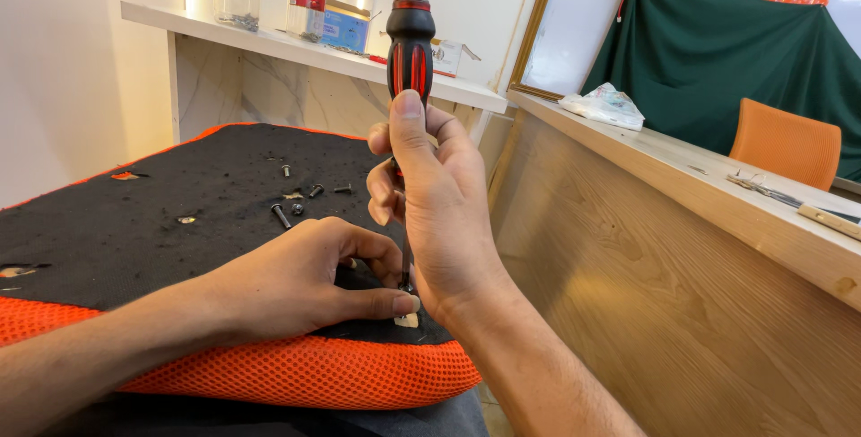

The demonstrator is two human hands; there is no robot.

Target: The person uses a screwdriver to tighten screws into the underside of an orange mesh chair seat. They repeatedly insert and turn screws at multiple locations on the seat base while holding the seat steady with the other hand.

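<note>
My right hand (439, 213) is closed around a screwdriver (411, 51) with a black and red handle, held upright, its tip down at the near right corner of an upturned seat cushion (161, 231). The cushion has a black underside and an orange mesh edge (296, 372). My left hand (305, 280) rests on the black surface, thumb and fingers pinched at the screwdriver tip by a small pale spot (408, 319). What the fingers pinch is hidden. Several loose screws (282, 214) lie on the black surface beyond my left hand.
A wooden counter (682, 222) stands close on the right, with a crumpled plastic bag (605, 105) on top. A white shelf (305, 47) behind holds jars and small boxes. An orange chair (787, 145) and green cloth (717, 51) are at the back right.
</note>
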